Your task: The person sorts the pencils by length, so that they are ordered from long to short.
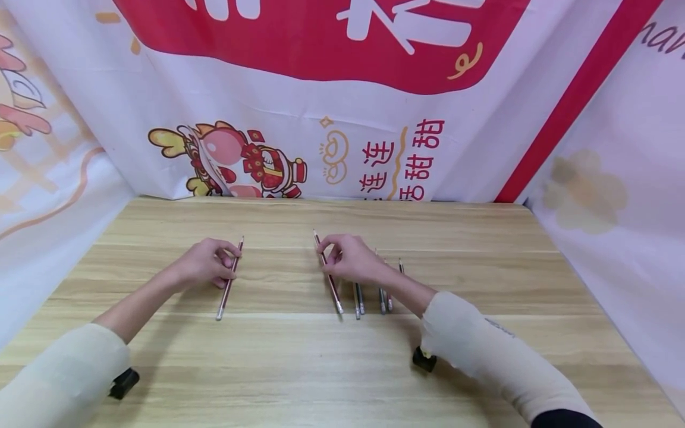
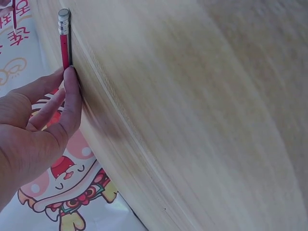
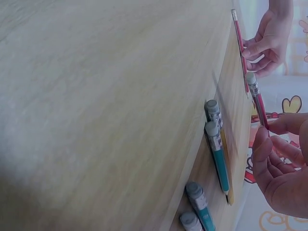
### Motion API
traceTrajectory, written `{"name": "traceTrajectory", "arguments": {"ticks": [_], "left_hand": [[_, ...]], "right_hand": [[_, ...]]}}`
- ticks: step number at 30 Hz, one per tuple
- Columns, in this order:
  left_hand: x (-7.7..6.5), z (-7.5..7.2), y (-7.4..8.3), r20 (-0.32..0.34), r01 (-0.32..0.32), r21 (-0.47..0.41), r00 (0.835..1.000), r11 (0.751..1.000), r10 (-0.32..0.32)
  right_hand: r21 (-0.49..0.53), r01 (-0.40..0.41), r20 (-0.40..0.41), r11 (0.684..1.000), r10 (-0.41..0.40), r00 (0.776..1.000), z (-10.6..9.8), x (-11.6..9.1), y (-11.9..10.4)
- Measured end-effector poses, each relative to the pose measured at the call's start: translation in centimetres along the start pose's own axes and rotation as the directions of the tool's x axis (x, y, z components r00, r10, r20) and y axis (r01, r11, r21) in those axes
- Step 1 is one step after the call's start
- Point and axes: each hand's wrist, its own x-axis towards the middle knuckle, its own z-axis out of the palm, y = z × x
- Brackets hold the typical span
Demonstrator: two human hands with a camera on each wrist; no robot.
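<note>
On the left of the table, my left hand (image 1: pixel 206 263) pinches a red pencil (image 1: pixel 227 291) between thumb and fingers. That pencil lies along the wood, its eraser end toward me; the left wrist view shows its white eraser and metal band (image 2: pixel 63 24) up close. My right hand (image 1: pixel 350 258) grips a second red pencil (image 1: pixel 332 285) near the middle, tilted with its point away from me. In the right wrist view this pencil (image 3: pixel 260 103) appears raised off the table. Several more pencils, one of them teal (image 3: pixel 220 163), lie beneath and beside the right hand, partly hidden by the forearm.
The wooden table (image 1: pixel 278 368) meets a printed white and red cloth (image 1: pixel 299 95) at its back edge. Cloth also hangs at both sides. Small black objects (image 1: pixel 424 359) show under each sleeve, at the wrist cameras' position.
</note>
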Motion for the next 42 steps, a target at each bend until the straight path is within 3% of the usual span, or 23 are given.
{"name": "traceTrajectory", "arguments": {"ticks": [10, 26, 42], "left_hand": [[0.0, -0.2, 0.0, 0.009, 0.002, -0.012, 1.000, 1.000, -0.002], [-0.1, -0.2, 0.0, 0.015, 0.009, -0.047, 1.000, 0.999, -0.008], [0.3, -0.4, -0.2, 0.029, 0.020, -0.069, 0.999, 0.997, -0.018]], "right_hand": [[0.009, 0.016, 0.014, 1.000, -0.016, 1.000, 0.9, 0.6, -0.8], [0.223, -0.115, 0.098, 0.968, 0.095, 0.991, 2.5, 1.6, -1.9], [0.254, -0.145, 0.094, 0.956, 0.125, 0.988, 3.5, 2.8, -2.9]]}}
